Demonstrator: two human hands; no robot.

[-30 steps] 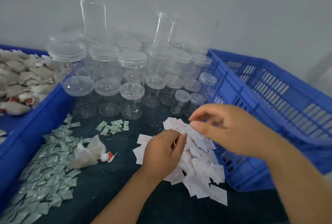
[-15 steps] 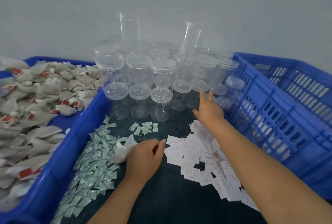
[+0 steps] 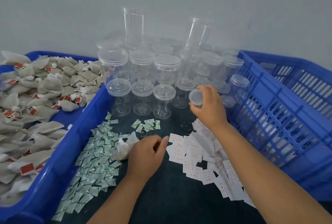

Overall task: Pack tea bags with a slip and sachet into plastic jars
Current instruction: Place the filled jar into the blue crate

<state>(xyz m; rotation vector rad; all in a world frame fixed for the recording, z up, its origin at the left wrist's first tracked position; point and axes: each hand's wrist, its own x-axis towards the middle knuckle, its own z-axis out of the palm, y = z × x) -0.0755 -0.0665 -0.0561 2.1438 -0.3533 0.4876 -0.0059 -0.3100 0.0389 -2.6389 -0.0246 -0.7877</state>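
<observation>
My right hand (image 3: 210, 107) grips a small clear lidded jar (image 3: 196, 97), tilted with its lid toward me, in front of the cluster of clear plastic jars (image 3: 143, 72). My left hand (image 3: 146, 153) rests on the dark table with fingers curled, thumb and fingertips close together; whether it pinches a slip I cannot tell. A few tea bags (image 3: 124, 147) lie just left of it. White paper slips (image 3: 201, 153) are scattered on the right. Green-white sachets (image 3: 93, 162) spread on the left.
A blue tray (image 3: 59, 160) on the left is heaped with grey tea bags with red tags (image 3: 36, 98). A blue slatted crate (image 3: 291, 116) stands on the right. A small group of sachets (image 3: 146, 125) lies before the jars. A grey wall is behind.
My right hand left the slips, reached to the jars and now lifts a small jar. My left hand shifted left toward the tea bags. The view panned left.
</observation>
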